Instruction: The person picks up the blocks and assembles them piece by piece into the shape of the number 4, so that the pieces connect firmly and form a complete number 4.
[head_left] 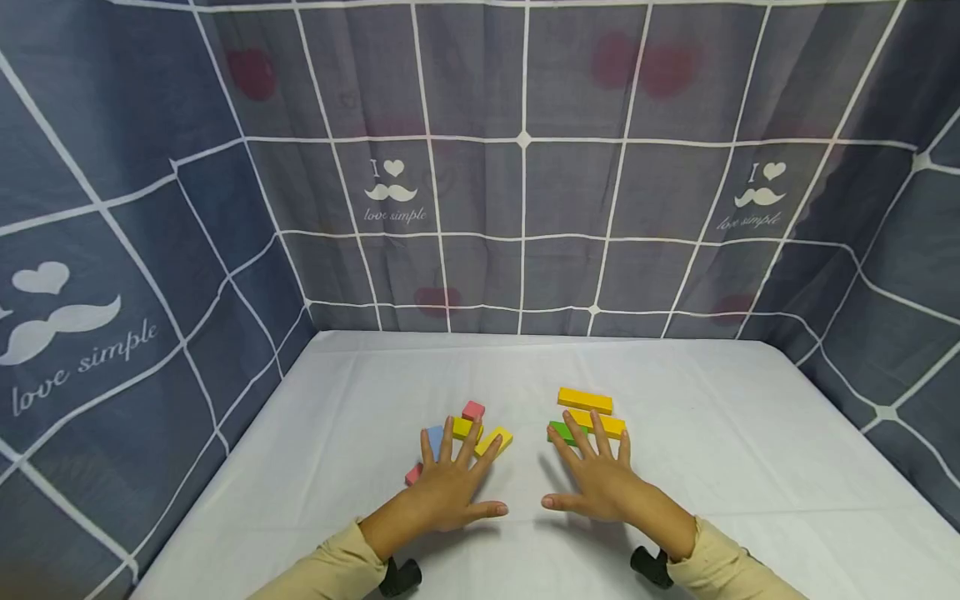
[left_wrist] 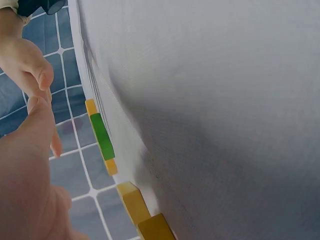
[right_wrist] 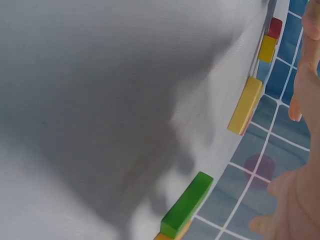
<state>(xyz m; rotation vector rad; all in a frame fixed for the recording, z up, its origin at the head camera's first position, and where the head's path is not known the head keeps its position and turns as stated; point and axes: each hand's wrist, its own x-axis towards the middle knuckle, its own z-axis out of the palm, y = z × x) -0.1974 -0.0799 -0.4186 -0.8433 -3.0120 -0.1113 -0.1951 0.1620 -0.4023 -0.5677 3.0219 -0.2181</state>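
The green rectangular block lies under the fingers of my right hand, which I see spread wide and holding nothing. Just beyond that block are one long yellow-orange block and, farther back, a second long yellow-orange block. Left of the green block, my left hand, also empty and fanned wide, hovers by a pale yellow rectangular block, a deeper yellow block, a pinkish-red block, a blue block and a partly hidden red block. White cloth runs beneath the green block.
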